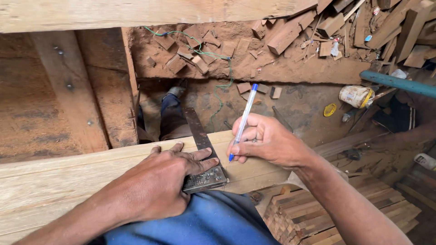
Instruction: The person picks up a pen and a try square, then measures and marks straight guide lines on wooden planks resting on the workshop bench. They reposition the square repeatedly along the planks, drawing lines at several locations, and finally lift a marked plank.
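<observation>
Your left hand presses flat on the try square, whose blade runs across the plank. Your right hand pinches the pen, tip just right of the blade.

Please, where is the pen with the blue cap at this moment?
In the head view, the pen is right of centre, held in the right hand. Its tip points down at the wooden plank, just right of the metal square under the left hand.
</observation>
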